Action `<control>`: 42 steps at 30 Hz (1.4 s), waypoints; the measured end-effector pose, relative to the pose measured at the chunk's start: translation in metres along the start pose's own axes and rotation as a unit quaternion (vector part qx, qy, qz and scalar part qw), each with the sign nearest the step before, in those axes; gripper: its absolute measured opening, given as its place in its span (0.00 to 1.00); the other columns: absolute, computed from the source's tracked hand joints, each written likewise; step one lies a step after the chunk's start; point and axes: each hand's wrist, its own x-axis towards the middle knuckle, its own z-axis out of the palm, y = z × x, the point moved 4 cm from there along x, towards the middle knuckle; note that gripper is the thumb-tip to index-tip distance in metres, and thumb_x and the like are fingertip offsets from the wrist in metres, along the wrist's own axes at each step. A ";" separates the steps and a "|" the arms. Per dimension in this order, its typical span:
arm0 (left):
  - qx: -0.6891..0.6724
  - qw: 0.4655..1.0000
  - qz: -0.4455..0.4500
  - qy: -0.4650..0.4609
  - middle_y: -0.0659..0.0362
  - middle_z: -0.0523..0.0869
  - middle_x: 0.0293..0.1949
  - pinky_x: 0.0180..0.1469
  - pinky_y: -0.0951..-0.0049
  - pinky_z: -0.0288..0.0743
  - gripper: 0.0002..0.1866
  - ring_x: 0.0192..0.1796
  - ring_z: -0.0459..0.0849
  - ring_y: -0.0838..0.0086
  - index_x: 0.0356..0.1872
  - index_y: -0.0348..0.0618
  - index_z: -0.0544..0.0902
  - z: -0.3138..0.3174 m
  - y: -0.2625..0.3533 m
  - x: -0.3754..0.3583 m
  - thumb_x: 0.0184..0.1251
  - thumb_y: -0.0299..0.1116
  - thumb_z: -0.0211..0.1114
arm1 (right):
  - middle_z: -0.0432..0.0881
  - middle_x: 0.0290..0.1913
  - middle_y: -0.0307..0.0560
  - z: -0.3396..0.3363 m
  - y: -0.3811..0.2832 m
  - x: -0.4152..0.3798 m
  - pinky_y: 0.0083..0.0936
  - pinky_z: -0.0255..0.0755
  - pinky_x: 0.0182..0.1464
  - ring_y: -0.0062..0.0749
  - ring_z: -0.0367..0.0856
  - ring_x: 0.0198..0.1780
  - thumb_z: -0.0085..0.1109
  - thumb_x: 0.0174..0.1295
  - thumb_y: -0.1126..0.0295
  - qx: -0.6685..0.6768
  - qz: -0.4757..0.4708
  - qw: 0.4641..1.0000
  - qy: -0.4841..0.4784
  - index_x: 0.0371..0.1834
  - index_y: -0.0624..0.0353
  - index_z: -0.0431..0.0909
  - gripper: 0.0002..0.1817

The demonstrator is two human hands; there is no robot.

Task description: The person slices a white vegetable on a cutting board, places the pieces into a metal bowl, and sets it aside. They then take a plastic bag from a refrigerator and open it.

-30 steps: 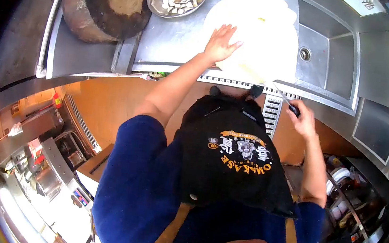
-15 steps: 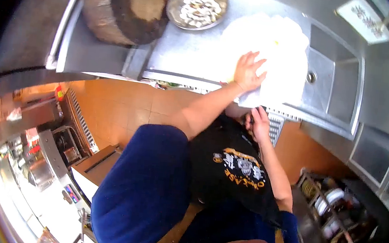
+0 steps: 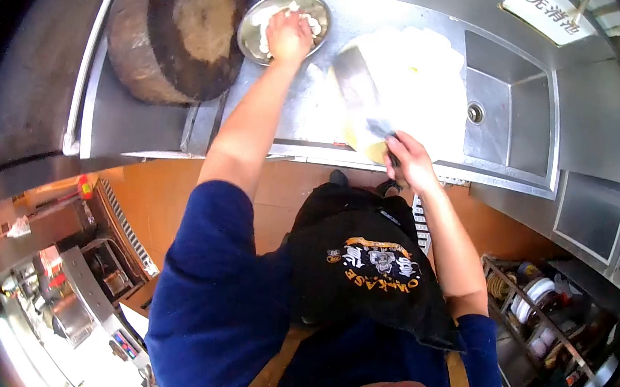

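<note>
A round metal bowl (image 3: 249, 42) of white pieces (image 3: 314, 25) stands at the back of the steel counter (image 3: 302, 113). My left hand (image 3: 290, 39) is down in it, fingers bent around some pieces, the fingertips partly hidden. My right hand (image 3: 409, 161) grips the dark handle of a knife (image 3: 356, 81) near the counter's front edge. Its broad blade, blurred, points up and left over the left side of a bright white surface (image 3: 423, 92), which is too overexposed to make out in detail.
A thick round wooden block (image 3: 142, 32) stands left of the bowl. To the right is a steel sink (image 3: 533, 119) with a drain, below a sign (image 3: 548, 14). A rack (image 3: 539, 316) with dishes stands low at the right. Cooking equipment (image 3: 74, 312) is at the lower left.
My left hand has left the white surface and moved up and left into the bowl. The knife in my right hand now shows its blade over the surface. The view has shifted.
</note>
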 end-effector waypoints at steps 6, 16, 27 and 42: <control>-0.283 0.916 0.088 -0.270 0.45 0.83 0.58 0.65 0.56 0.72 0.21 0.62 0.79 0.51 0.56 0.44 0.84 0.067 0.118 -0.104 0.69 0.44 0.64 | 0.76 0.26 0.41 -0.097 0.111 -0.041 0.22 0.69 0.23 0.25 0.73 0.21 0.53 0.77 0.60 0.173 -0.019 0.963 0.206 0.46 0.57 0.73 0.11; -0.254 0.952 0.037 -0.166 0.42 0.77 0.60 0.70 0.51 0.64 0.24 0.65 0.72 0.48 0.63 0.53 0.81 0.096 0.183 -0.139 0.67 0.46 0.67 | 0.76 0.24 0.36 -0.031 0.101 0.014 0.20 0.67 0.21 0.22 0.72 0.19 0.55 0.76 0.61 0.134 0.036 0.972 0.190 0.54 0.53 0.77 0.12; -0.272 0.958 0.004 0.093 0.45 0.81 0.57 0.67 0.52 0.65 0.18 0.63 0.75 0.49 0.59 0.44 0.80 -0.014 0.094 -0.039 0.70 0.29 0.57 | 0.76 0.26 0.35 0.032 -0.005 0.029 0.19 0.67 0.23 0.18 0.73 0.22 0.54 0.76 0.70 -0.070 -0.101 0.991 0.052 0.62 0.64 0.75 0.16; -0.240 0.939 0.013 -0.244 0.51 0.84 0.36 0.48 0.56 0.77 0.14 0.46 0.83 0.54 0.41 0.45 0.86 0.068 0.173 -0.163 0.58 0.41 0.73 | 0.76 0.24 0.39 -0.096 0.124 -0.055 0.21 0.69 0.22 0.24 0.73 0.19 0.53 0.76 0.59 0.106 0.047 0.972 0.203 0.52 0.55 0.73 0.12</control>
